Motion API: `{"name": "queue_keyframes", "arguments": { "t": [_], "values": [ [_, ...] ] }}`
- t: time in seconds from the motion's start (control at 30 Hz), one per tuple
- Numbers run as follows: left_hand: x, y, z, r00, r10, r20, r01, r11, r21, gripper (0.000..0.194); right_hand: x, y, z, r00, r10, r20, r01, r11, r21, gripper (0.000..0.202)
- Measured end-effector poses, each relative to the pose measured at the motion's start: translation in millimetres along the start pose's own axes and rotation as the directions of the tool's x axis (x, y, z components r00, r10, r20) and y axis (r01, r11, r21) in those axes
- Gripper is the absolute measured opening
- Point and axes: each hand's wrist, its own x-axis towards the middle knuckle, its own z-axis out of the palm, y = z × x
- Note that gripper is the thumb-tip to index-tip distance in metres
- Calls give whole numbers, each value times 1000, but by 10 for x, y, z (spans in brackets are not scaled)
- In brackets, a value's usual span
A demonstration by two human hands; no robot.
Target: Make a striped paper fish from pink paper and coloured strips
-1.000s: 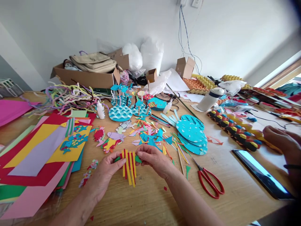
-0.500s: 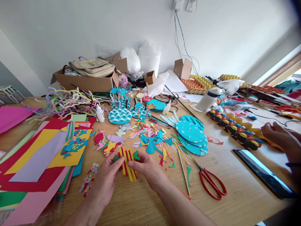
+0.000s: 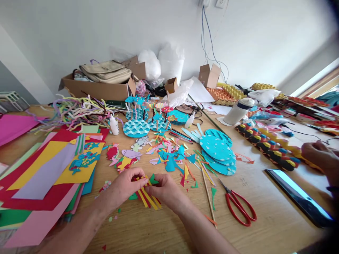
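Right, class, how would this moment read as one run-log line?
left hand: pinching striped paper piece; right hand: holding same piece; red-handled scissors: on table, right of hands; wooden stick: left of scissors

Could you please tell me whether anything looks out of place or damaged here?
Nothing looks clearly damaged. Paper scraps are strewn untidily across the table, and a few small dots lie loose between the forearms. The yellow and red strips between the left hand and right hand slant, perhaps just from handling.
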Motion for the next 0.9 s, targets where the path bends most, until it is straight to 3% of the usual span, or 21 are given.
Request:
{"name": "queue_keyframes", "arguments": {
  "t": [0.23, 0.5, 0.7, 0.9],
  "values": [
    [-3, -16, 9, 1000, -15, 5, 16, 995, -94, 22, -69, -95, -36, 988, -24, 155, -9, 978, 208, 36],
    [-99, 72, 8, 988, -129, 87, 154, 903, -402, 30, -59, -70, -30, 983, -71, 168, 9, 939, 344, 33],
    [-57, 34, 13, 994, -93, 53, 102, 972, -211, 27, -76, -130, -44, 991, -8, 137, -34, 951, 306, 36],
    [-31, -37, 39, 994, -93, 53, 103, 970, -222, 27, -78, -95, -91, 992, 0, 129, -33, 968, 249, 34]
  ]
}}
